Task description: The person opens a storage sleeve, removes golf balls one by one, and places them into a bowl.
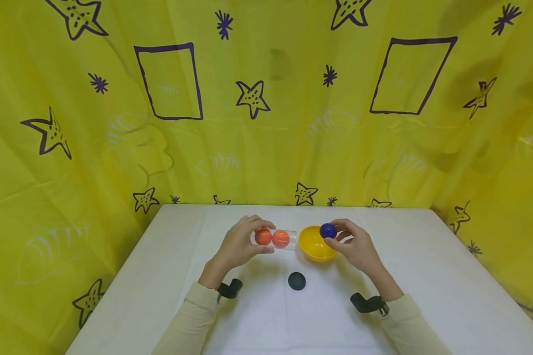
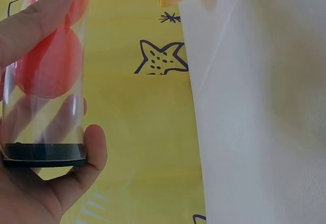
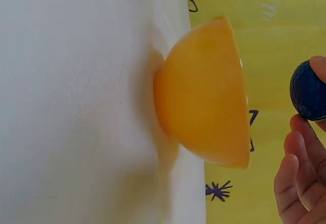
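Observation:
My left hand [image 1: 244, 241] grips a clear tube [image 1: 292, 240] lying roughly level above the table. Inside sit two orange balls [image 1: 281, 239], one beside the other. A black cap [image 2: 46, 154] closes the tube's end by the palm in the left wrist view. The tube's other end points toward a yellow bowl [image 1: 311, 249], which stands upright on the table. Over the bowl's right side, my right hand [image 1: 357, 246] pinches a dark blue golf ball [image 1: 327, 231] with dimples between thumb and fingers. The right wrist view shows this golf ball [image 3: 308, 91] apart from the bowl's rim.
A round black lid [image 1: 296, 281] lies flat on the white table [image 1: 257, 315], in front of the bowl and between the forearms. Behind and at both sides hangs a yellow curtain [image 1: 284, 148] with drawn stars.

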Motion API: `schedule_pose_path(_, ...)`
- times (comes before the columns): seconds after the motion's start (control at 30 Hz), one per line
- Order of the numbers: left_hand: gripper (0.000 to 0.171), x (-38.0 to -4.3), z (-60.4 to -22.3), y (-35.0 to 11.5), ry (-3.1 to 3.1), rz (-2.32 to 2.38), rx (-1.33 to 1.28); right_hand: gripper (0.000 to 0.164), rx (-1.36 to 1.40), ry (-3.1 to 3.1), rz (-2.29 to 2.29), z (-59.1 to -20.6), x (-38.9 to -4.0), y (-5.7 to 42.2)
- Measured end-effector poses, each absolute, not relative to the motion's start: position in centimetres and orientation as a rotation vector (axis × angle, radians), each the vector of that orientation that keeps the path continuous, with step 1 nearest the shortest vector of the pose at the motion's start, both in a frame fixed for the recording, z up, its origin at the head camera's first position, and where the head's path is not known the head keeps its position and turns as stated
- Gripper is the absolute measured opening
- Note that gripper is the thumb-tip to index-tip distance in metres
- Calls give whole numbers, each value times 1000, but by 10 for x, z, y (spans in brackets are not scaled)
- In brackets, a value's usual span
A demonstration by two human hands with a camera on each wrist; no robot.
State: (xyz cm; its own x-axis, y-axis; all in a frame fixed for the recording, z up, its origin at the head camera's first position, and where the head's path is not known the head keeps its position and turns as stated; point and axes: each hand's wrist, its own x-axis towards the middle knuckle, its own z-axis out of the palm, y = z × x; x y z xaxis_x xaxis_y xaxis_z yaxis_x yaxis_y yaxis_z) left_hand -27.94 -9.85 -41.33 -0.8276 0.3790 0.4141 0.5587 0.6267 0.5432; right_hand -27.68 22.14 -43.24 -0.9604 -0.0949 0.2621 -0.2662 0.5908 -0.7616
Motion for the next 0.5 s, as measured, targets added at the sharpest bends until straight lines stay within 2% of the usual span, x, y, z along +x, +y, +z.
schedule_pose_path(0.5,48,-278,-411,-100,-2608,-985,-754,48,243,-2695,1218,-450,-285,227)
